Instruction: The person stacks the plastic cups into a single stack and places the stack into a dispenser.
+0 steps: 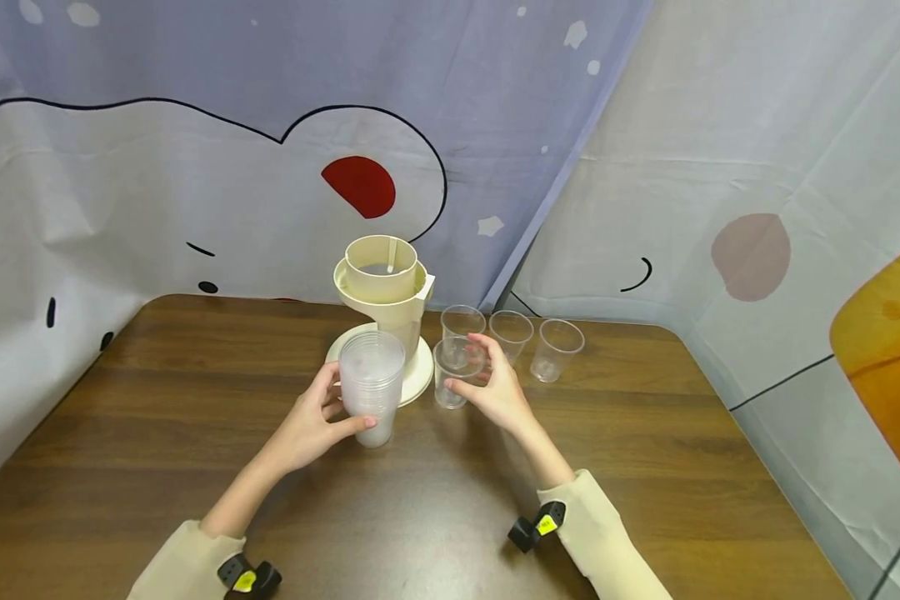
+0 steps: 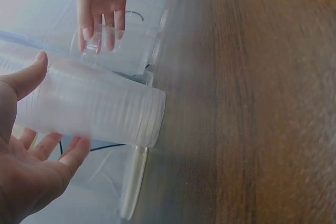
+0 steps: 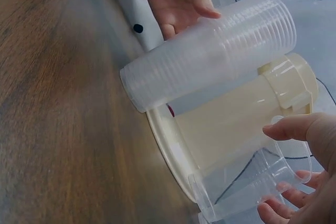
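A tall stack of clear plastic cups (image 1: 372, 383) is held upright by my left hand (image 1: 311, 425), thumb on one side and fingers on the other. In the left wrist view the nested rims of the stack (image 2: 100, 103) show as close ridges. My right hand (image 1: 495, 392) grips a single clear plastic cup (image 1: 450, 390) near its rim, right of the stack. The right wrist view shows thumb and fingers on opposite sides of this cup (image 3: 247, 190). Whether its base touches the table is hard to tell.
Behind the stack stands a cream cup dispenser (image 1: 399, 310) on a round base (image 1: 422, 375). Three more clear cups, the rightmost cup (image 1: 557, 350) among them, stand in a row behind my right hand. A printed curtain (image 1: 270, 192) hangs behind the wooden table (image 1: 157, 400).
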Demonstrator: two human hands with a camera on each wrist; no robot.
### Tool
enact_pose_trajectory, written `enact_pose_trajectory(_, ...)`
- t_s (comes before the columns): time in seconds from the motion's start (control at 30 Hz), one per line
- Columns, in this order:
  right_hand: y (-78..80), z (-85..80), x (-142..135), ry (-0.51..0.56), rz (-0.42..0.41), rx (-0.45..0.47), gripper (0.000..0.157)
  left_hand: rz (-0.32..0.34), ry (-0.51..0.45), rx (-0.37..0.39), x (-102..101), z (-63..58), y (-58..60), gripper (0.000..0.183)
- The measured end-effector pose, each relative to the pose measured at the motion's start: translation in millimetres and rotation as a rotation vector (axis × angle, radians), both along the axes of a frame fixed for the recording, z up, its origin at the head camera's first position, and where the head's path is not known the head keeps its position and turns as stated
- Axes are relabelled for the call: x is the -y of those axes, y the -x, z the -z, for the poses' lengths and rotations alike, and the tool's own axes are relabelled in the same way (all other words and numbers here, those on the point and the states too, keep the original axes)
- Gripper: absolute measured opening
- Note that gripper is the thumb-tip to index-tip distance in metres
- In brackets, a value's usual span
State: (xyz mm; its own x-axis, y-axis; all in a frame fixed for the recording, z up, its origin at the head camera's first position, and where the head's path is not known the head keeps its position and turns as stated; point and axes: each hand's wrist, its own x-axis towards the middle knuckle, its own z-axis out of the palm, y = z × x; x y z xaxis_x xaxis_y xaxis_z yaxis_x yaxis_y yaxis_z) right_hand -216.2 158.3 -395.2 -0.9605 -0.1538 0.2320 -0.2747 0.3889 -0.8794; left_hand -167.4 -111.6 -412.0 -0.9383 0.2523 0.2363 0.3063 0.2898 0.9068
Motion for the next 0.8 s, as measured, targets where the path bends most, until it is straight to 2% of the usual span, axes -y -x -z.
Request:
enact_pose_trajectory(0.33, -3.9, -11.0, 2, -0.008, 0.013, -0.057, 0.074, -0.007, 0.002, -0.002, 1, 0.3, 0.5, 0.075)
enact_pose_trajectory(0.57, -13.3, -17.6, 1, -0.037, 0.032, -0.07, 0.075, 0.005, -0.008, 0.008, 0, 1.0, 0.7, 0.075)
enact_pose_trajectory(0.8, -18.0, -23.7, 2, -0.019, 0.027, -0.112, 0.074, 0.001, -0.01, 0.003, 0, 0.6, 0.6, 0.074)
